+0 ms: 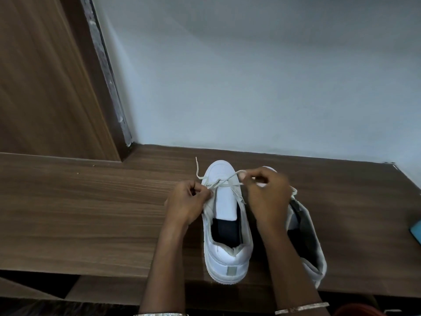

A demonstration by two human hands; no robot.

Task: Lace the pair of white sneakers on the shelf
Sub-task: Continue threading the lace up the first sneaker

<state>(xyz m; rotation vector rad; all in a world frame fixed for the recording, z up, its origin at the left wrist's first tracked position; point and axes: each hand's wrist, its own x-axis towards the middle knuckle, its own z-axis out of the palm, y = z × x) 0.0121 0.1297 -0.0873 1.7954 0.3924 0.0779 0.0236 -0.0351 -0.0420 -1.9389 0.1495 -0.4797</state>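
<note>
View: head camera, looking down over both forearms at a wooden shelf (91, 201).
Near sneaker: a white low-top (227, 254) stands upright on the shelf, heel at the front edge towards the person, toe towards the wall (250, 87).
Long axis: heel to toe, running almost straight away from the person.
Lace: a pale flat lace (219, 180) crosses only at the toe end of the throat. The white tongue (224, 201) below it is bare.
Left hand: the left hand (189, 199) has curled fingers pinching the lace at the sneaker's left edge. A loose tip sticks up beyond it.
Right hand: the right hand (266, 192) has fingertips closed on the other strand, lifted just right of the toe.
Second sneaker: its mate (305, 236) sits just beside it on the right, largely hidden by the right forearm. I cannot tell whether it is laced.
Key relation: the open eyelets lie nearer the person than both grips, so the work probably moves heelward along the axis. Each hand sits on its own side, about equally near.
Progress: early, by my reading.
Also there: a wooden panel (45, 76) at left, a blue object (415, 231) at the right edge, and bangles (300, 307) on the wrists.
</note>
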